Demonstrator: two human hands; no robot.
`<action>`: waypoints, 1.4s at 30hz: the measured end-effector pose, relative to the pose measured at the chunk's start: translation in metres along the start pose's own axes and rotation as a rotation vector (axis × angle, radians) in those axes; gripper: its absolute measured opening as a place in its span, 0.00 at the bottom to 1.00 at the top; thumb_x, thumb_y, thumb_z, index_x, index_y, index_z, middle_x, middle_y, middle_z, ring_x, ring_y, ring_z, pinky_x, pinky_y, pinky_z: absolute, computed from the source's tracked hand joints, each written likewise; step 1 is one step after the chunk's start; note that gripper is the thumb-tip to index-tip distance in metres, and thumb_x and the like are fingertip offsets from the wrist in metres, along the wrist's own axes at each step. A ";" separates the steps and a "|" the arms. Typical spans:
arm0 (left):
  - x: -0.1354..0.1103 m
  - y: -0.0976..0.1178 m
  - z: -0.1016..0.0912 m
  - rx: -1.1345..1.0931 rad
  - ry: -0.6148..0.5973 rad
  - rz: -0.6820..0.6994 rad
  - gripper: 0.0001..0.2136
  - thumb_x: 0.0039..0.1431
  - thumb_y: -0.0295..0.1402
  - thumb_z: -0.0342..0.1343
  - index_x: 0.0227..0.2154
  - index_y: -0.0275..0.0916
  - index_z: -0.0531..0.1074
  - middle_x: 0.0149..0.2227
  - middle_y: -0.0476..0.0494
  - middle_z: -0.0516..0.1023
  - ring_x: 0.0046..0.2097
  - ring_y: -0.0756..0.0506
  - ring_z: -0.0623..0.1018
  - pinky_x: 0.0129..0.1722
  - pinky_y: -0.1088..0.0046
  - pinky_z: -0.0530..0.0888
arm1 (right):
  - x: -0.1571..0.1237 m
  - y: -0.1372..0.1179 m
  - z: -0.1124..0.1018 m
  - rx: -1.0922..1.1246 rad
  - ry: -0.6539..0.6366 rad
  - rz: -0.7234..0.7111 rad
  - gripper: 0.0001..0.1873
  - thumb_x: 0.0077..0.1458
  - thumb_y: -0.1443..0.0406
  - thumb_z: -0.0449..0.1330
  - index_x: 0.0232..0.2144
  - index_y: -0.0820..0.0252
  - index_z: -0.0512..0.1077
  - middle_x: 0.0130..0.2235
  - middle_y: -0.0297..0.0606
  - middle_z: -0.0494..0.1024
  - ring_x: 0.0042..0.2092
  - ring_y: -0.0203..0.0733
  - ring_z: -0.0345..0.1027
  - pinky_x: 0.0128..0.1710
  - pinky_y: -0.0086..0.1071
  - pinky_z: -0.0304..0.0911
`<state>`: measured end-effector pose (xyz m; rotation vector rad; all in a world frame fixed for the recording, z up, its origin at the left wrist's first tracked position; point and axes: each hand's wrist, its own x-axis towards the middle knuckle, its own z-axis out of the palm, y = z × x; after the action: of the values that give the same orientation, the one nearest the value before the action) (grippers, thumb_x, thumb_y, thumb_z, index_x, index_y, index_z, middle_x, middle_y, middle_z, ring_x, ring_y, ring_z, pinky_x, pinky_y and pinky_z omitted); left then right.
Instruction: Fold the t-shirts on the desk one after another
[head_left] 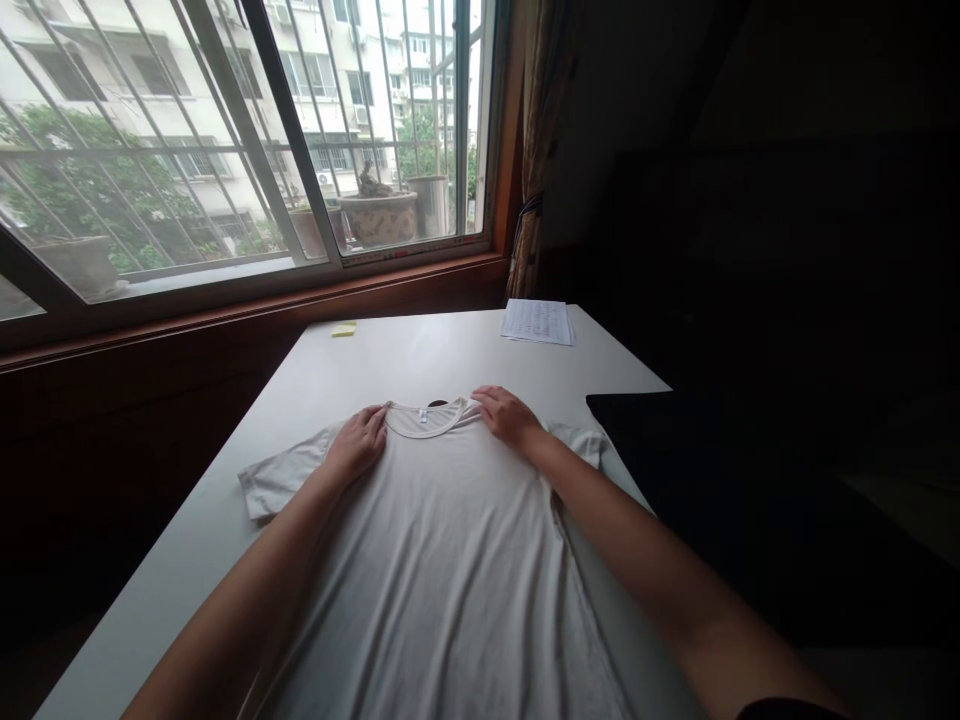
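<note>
A white short-sleeved T-shirt [450,560] lies spread on the white table, its collar away from me and its lower part running out of view at the bottom. Long creases run down its front. My left hand [358,442] is on the left shoulder, its fingers closed on the cloth beside the collar. On the other side of the neckline, my right hand [506,412] pinches the right shoulder, with small folds at the fingertips. Both thumbs are mostly hidden. A small label shows inside the collar, and a dark round thing [438,404] peeks out just behind it.
On the white table [420,350], a stack of printed papers [538,321] lies at the far right and yellow sticky notes [343,329] at the far left. Beyond are a barred window [315,130] and a tied curtain [531,200]. A dark surface adjoins the table's right edge.
</note>
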<state>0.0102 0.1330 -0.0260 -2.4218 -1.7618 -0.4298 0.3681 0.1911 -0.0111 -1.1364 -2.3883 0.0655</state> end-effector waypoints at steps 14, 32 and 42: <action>-0.004 0.011 -0.011 0.077 -0.268 -0.161 0.31 0.73 0.48 0.33 0.73 0.41 0.45 0.75 0.43 0.46 0.75 0.42 0.47 0.71 0.50 0.49 | 0.002 -0.004 0.004 -0.028 -0.413 0.135 0.36 0.70 0.48 0.38 0.74 0.50 0.44 0.75 0.32 0.42 0.75 0.44 0.32 0.73 0.48 0.32; 0.010 -0.006 -0.013 0.056 -0.280 -0.216 0.32 0.72 0.50 0.31 0.73 0.41 0.44 0.75 0.43 0.44 0.75 0.41 0.46 0.71 0.47 0.47 | 0.031 0.003 0.014 -0.057 -0.440 0.142 0.38 0.69 0.45 0.37 0.74 0.50 0.42 0.75 0.32 0.40 0.75 0.45 0.29 0.73 0.50 0.29; 0.029 -0.022 -0.005 0.041 -0.277 -0.233 0.33 0.72 0.51 0.32 0.74 0.43 0.43 0.75 0.44 0.43 0.75 0.41 0.45 0.71 0.47 0.46 | 0.051 0.020 0.026 -0.052 -0.422 0.127 0.38 0.68 0.44 0.38 0.74 0.49 0.43 0.75 0.32 0.41 0.75 0.47 0.32 0.72 0.52 0.32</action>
<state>-0.0032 0.1651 -0.0144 -2.3499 -2.1525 -0.0773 0.3433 0.2460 -0.0176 -1.4144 -2.6881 0.3157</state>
